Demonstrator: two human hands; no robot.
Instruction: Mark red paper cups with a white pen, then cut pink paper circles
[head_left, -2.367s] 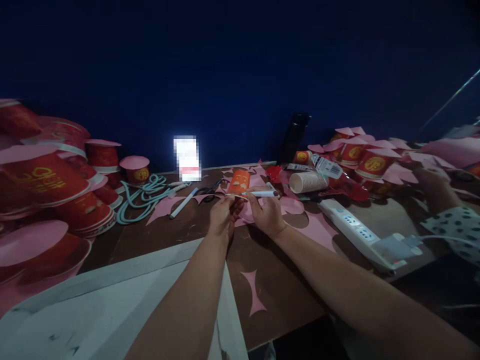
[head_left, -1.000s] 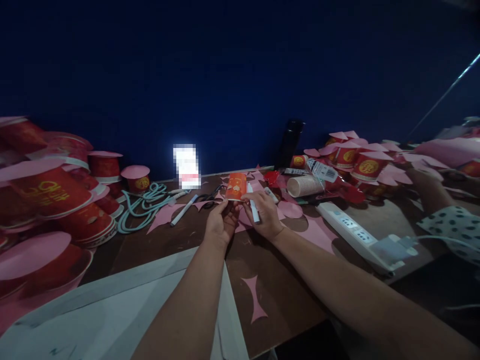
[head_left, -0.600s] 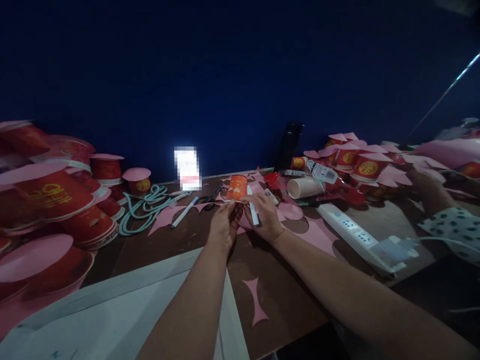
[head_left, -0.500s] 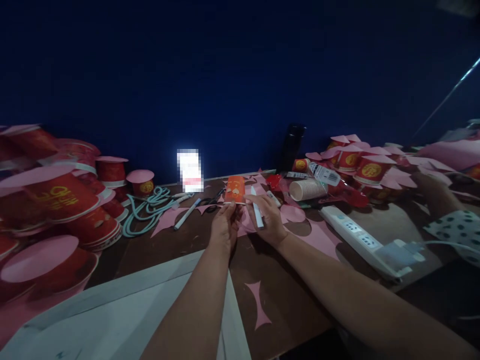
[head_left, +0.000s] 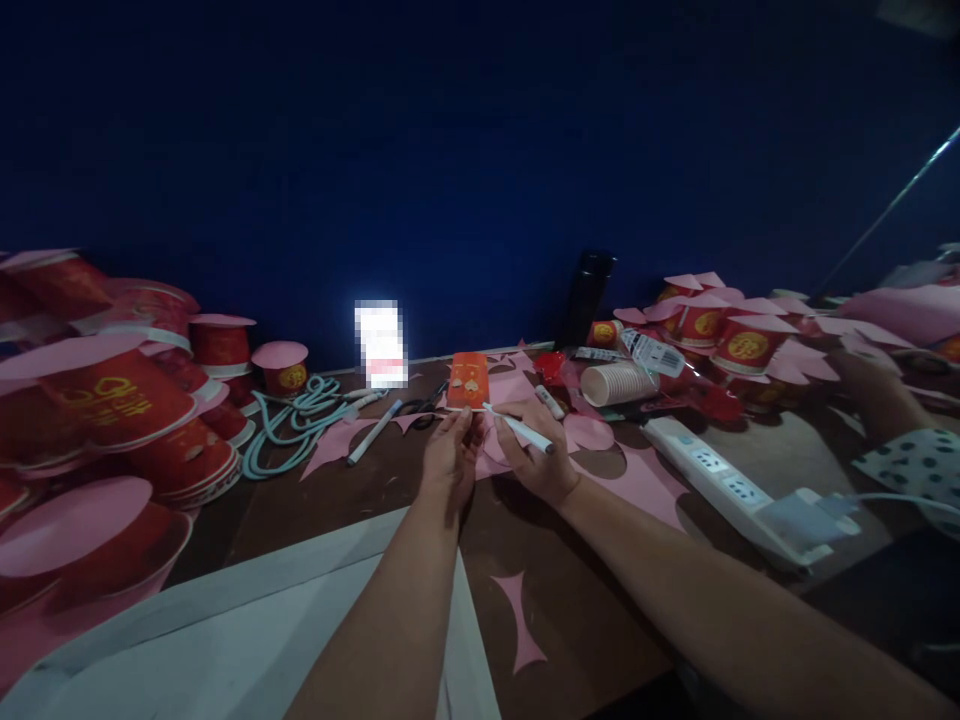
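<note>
A small red paper cup [head_left: 470, 378] with gold print is held upside down over the table. My left hand [head_left: 452, 450] grips its rim from the near side, fingers closed. In my right hand [head_left: 538, 450] is a white marker pen [head_left: 528, 433], held like a writing tool, its tip at the right side of the cup's rim. Pink paper [head_left: 510, 390] lies beneath and behind the hands. Left of the cup lies another white marker [head_left: 375, 430] with a blue end.
Red cups topped with pink discs are piled at the left [head_left: 120, 395] and right [head_left: 750, 342]. A coiled cable [head_left: 300, 420], lit phone [head_left: 381, 345], stacked paper cups [head_left: 616, 384], black flask [head_left: 587, 298] and power strip [head_left: 724, 480] surround the hands. A co-worker's arm [head_left: 885, 395] reaches in at right.
My right hand has turned the marker from steep to a low slant, bringing its tip to the cup's rim. The left hand and cup have barely moved.
</note>
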